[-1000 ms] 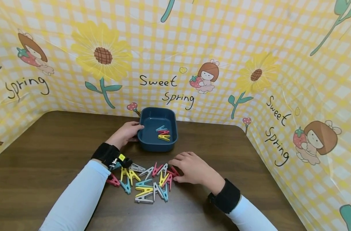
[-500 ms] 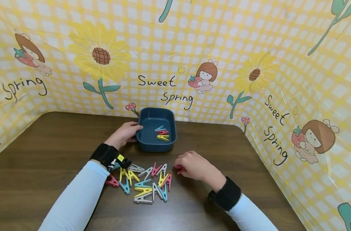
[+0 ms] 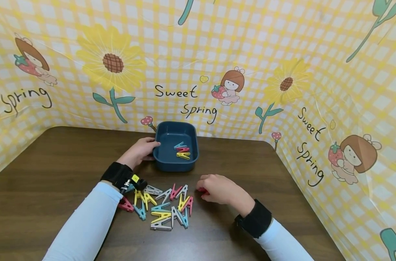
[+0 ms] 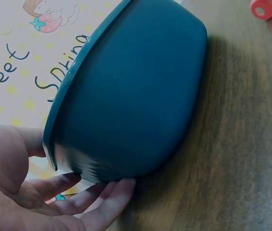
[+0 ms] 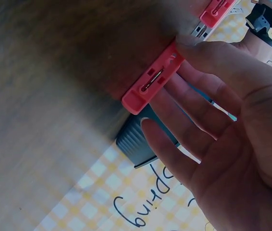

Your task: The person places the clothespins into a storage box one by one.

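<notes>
While holding the blue bin [image 3: 175, 166] in the left grip [image 3: 138, 152], pinches a red clothespin [image 5: 151, 83] in the right grip [image 3: 218, 188] near the loose clothespins [image 3: 159, 208], perhaps just clear of the worktop [image 3: 250, 166].

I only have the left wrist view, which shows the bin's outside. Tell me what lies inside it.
Observer: The head view shows the bin holding a blue clothespin, a red one and a yellow one.
Operator: Report what else is being held.
Observer: The right hand pinches another red clothespin.
Operator: Locate the rest.
Observer: Loose clothespins in red, yellow, blue and grey lie on the table, on the bin's near side.
</notes>
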`<state>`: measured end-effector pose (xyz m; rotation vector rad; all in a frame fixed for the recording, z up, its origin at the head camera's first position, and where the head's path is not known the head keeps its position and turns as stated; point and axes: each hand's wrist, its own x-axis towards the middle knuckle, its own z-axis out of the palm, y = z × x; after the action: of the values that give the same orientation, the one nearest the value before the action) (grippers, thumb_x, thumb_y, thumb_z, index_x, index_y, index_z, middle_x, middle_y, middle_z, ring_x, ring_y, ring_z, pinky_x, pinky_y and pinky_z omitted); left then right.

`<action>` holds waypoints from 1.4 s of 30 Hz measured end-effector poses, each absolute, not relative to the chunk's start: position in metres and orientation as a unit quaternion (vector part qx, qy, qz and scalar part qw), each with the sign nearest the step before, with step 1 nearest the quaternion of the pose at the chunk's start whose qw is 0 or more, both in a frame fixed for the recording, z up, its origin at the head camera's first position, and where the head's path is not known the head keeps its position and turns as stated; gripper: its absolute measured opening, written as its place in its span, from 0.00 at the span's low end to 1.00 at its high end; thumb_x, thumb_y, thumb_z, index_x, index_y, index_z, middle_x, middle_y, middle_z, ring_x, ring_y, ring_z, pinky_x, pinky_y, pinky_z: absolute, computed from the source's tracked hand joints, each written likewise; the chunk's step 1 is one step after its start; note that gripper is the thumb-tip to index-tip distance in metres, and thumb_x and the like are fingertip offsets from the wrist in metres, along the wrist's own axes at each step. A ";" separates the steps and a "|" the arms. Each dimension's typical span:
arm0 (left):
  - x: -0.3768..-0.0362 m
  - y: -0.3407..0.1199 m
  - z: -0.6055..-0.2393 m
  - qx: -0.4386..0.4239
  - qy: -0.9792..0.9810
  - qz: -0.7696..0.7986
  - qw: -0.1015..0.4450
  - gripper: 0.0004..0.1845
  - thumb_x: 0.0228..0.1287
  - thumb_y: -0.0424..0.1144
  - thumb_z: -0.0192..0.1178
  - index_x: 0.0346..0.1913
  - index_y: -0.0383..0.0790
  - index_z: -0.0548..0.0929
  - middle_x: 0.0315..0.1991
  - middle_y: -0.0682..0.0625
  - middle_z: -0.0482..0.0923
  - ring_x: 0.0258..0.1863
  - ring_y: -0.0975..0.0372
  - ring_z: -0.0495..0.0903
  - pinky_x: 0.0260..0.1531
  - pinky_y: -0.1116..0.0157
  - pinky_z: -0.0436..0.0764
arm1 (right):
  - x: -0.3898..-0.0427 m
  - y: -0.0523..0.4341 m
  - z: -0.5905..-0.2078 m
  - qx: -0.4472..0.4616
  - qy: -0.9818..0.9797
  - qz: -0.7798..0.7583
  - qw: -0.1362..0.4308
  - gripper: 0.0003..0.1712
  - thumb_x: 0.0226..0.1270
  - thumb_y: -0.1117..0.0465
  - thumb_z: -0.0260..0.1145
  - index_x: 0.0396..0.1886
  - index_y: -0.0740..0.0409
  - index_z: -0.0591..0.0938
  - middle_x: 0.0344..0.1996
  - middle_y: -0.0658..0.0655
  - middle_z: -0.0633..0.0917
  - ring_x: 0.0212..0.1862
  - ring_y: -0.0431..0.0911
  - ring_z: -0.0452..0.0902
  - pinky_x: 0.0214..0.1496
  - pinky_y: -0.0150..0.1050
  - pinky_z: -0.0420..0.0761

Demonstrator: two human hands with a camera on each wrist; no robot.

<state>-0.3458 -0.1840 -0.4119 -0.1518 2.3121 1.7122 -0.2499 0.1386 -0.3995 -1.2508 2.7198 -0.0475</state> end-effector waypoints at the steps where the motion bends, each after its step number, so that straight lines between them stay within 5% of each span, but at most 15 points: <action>1: -0.345 -0.184 -0.412 -0.052 0.796 0.589 0.130 0.36 0.89 0.48 0.47 0.88 0.34 0.52 0.81 0.30 0.65 0.74 0.43 0.75 0.75 0.44 0.79 | -0.250 0.139 -0.399 -0.416 0.906 -0.016 0.075 0.14 0.71 0.56 0.79 0.53 0.52 0.91 0.45 0.53 0.91 0.40 0.41 0.82 0.53 0.34 0.90; 13: -0.344 -0.181 -0.409 -0.048 0.793 0.594 0.123 0.35 0.89 0.47 0.47 0.88 0.36 0.53 0.81 0.31 0.66 0.73 0.43 0.75 0.75 0.43 0.79 | -0.254 0.147 -0.395 -0.407 0.909 -0.037 0.078 0.16 0.70 0.56 0.79 0.54 0.52 0.91 0.47 0.54 0.91 0.42 0.42 0.84 0.54 0.38 0.91; 24: -0.344 -0.184 -0.406 -0.052 0.788 0.600 0.129 0.36 0.89 0.47 0.47 0.88 0.37 0.52 0.82 0.31 0.65 0.74 0.43 0.74 0.75 0.43 0.79 | -0.272 0.143 -0.357 -0.428 0.897 -0.108 0.015 0.15 0.71 0.58 0.79 0.53 0.56 0.90 0.45 0.54 0.90 0.42 0.43 0.83 0.48 0.34 0.88; 33: -0.344 -0.189 -0.408 -0.055 0.784 0.604 0.129 0.36 0.89 0.47 0.47 0.89 0.38 0.51 0.82 0.31 0.64 0.75 0.43 0.74 0.76 0.42 0.78 | -0.327 0.107 -0.311 -0.422 0.898 -0.120 -0.043 0.15 0.72 0.63 0.77 0.56 0.58 0.89 0.48 0.57 0.91 0.46 0.46 0.83 0.54 0.40 0.89; 42: -0.345 -0.187 -0.410 -0.049 0.786 0.602 0.129 0.36 0.89 0.47 0.47 0.88 0.37 0.52 0.81 0.30 0.67 0.74 0.44 0.76 0.75 0.43 0.79 | -0.394 0.060 -0.314 -0.402 0.915 -0.008 0.008 0.17 0.74 0.69 0.73 0.60 0.56 0.88 0.55 0.56 0.91 0.54 0.48 0.86 0.64 0.42 0.88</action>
<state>-0.3448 -0.1866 -0.4103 -0.1427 2.2860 1.7504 -0.3945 0.0596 -0.3143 -1.2576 2.8603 -0.0257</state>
